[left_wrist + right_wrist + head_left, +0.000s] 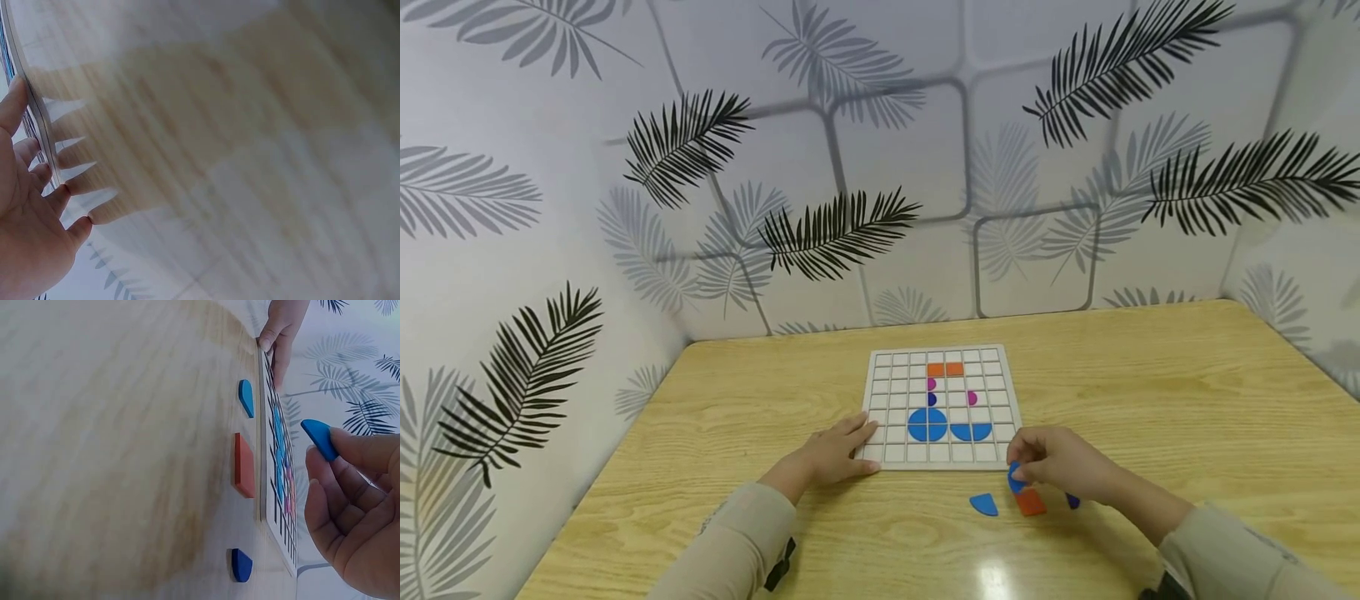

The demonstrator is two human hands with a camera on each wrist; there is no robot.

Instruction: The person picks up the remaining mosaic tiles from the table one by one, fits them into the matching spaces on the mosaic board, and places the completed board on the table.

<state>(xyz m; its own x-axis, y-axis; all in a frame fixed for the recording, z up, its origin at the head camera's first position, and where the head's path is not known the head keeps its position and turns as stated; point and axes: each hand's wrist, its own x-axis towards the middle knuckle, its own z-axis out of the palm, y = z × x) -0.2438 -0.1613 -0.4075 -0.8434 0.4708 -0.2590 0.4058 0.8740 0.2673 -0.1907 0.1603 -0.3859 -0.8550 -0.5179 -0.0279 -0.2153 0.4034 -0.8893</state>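
A white grid board (895,454) lies on the wooden table with orange, magenta, dark blue and blue flat pieces set in some of its squares. My left hand (831,454) rests at the board's left edge, fingers spread and touching it. Between thumb and fingers my right hand (1063,458) pinches a blue quarter-circle piece (320,439), raised above the table near the board's front right corner. Below that hand lie another blue quarter-circle piece (984,504), an orange-red square piece (1032,502) and a dark blue piece (1072,501), the last partly hidden by the hand in the head view.
The wooden table (760,400) extends on both sides of the board. Behind it stands a wall (910,267) with a leaf pattern, and the same pattern covers the wall at the left. A bright reflection shows near the table's front.
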